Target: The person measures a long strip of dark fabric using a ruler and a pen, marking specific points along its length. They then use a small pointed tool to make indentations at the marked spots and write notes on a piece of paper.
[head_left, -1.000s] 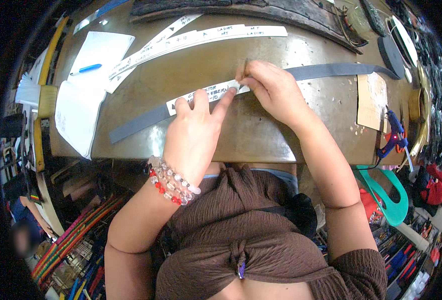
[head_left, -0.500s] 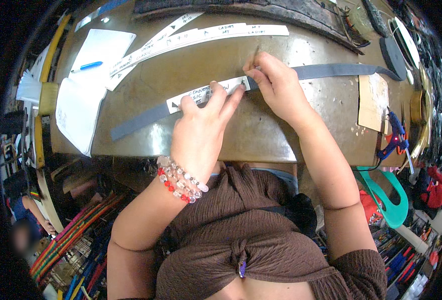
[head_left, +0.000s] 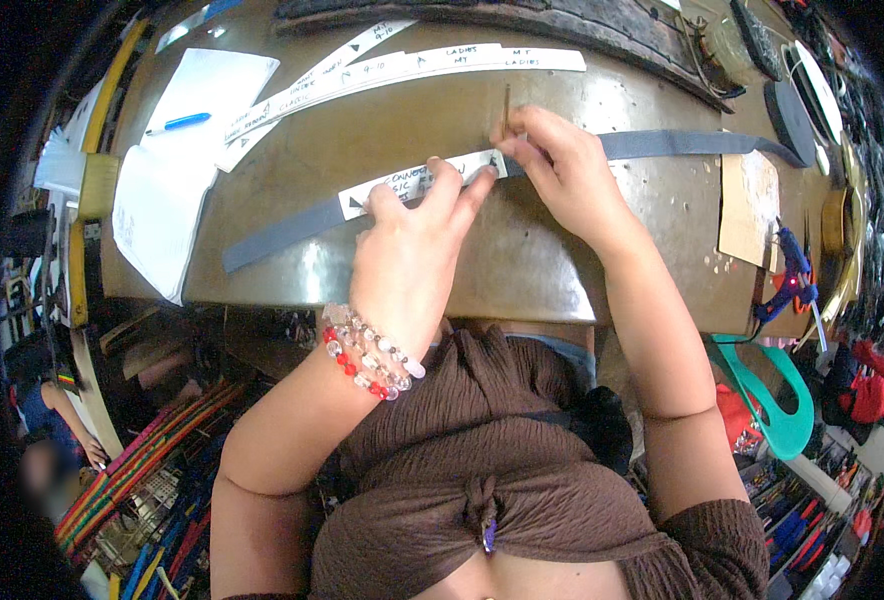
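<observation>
A long grey strap (head_left: 662, 145) runs across the table, its left end nearest to me. On it lies a white card template (head_left: 407, 178) with handwriting and a small dark triangle mark. My left hand (head_left: 407, 240), with bead bracelets at the wrist, presses the card down with spread fingertips. Just past the card's right end, my right hand (head_left: 562, 175) pinches a thin brownish stick-like tool (head_left: 507, 105) that points upward. Its lower tip is hidden by the fingers, so I cannot tell whether it touches the strap.
Long white marked strips (head_left: 452, 62) lie behind the strap. White papers (head_left: 157, 215) with a blue pen (head_left: 180, 122) rest at the left. At the right are a grey roll (head_left: 788, 125), cardboard (head_left: 747, 205) and a blue glue gun (head_left: 790, 275). Another person's arm (head_left: 77, 425) shows at lower left.
The tool in my right hand has tilted to nearly upright and shows more of its length. My left hand keeps its place on the card. The whole view has shifted slightly.
</observation>
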A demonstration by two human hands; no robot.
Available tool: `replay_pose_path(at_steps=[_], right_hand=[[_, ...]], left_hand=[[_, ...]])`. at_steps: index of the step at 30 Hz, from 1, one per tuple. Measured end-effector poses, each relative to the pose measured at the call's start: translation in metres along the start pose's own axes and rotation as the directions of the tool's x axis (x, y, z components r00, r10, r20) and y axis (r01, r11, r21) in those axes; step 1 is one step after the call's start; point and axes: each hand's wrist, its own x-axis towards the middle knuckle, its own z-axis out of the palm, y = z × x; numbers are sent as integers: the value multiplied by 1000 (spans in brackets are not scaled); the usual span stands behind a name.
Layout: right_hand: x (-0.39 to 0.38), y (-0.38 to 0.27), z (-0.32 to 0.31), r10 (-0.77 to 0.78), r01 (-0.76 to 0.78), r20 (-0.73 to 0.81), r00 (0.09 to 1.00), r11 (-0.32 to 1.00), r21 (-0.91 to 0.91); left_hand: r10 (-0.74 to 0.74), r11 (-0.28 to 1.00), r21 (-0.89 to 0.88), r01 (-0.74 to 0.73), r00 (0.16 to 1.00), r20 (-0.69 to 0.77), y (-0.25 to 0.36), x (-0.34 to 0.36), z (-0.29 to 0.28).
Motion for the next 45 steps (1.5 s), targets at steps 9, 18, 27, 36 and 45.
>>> replay_pose_path(at_steps=[9, 18, 27, 36, 45], right_hand=[[0, 5, 0, 36, -36, 15, 999, 999, -13], [-33, -14, -64, 271, -140, 469, 840, 945, -296], [-43, -196, -98, 486, -569, 408, 773, 815, 108], [-13, -131, -110, -555, 471, 71, 829, 761, 446], [96, -7, -114, 116, -114, -10, 993, 954, -278]], left_hand=[[0, 999, 34, 1, 1000, -13, 2, -1, 1], [-63, 976, -207, 71, 997, 46, -57, -1, 6], [-77, 833, -552, -42, 979, -191, -43, 33, 11], [-101, 572, -819, 37, 995, -26, -45, 56, -2], [-19, 647, -704, -292, 917, -397, -111, 156, -63]])
